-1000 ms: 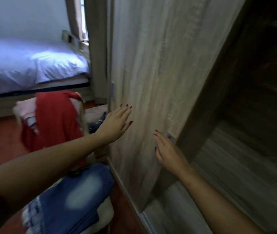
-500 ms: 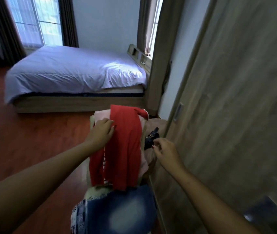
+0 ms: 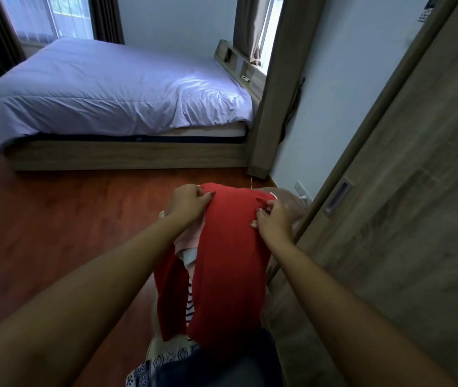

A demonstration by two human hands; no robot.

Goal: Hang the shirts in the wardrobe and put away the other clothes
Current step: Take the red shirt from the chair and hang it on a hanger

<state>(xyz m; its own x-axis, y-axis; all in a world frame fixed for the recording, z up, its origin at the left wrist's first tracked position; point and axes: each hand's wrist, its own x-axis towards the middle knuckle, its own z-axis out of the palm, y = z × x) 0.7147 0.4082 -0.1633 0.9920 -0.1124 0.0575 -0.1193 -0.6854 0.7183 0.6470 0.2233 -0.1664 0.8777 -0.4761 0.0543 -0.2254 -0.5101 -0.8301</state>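
Note:
A red shirt (image 3: 227,263) is draped over a pile of clothes on what looks like a chair back, low in the middle of the head view. My left hand (image 3: 188,203) pinches its top left edge. My right hand (image 3: 273,222) pinches its top right edge. Pink cloth (image 3: 190,237) and a striped piece (image 3: 190,305) peek out under the red shirt on the left. Dark blue denim (image 3: 216,364) and a patterned cloth (image 3: 163,358) lie below it. The wardrobe's wooden door (image 3: 406,219) stands right beside the pile, with a recessed handle (image 3: 338,195).
A bed (image 3: 116,96) with a pale lilac cover stands at the back on the red-brown wooden floor (image 3: 54,233). A wooden headboard post (image 3: 275,107) and a white wall with a socket (image 3: 301,189) are behind the pile. Curtained windows are at the far back.
I have turned from the wardrobe door to the clothes pile. Both hands left the door and moved onto the red shirt, the right hand shifting from a dark item to the shirt's top right edge.

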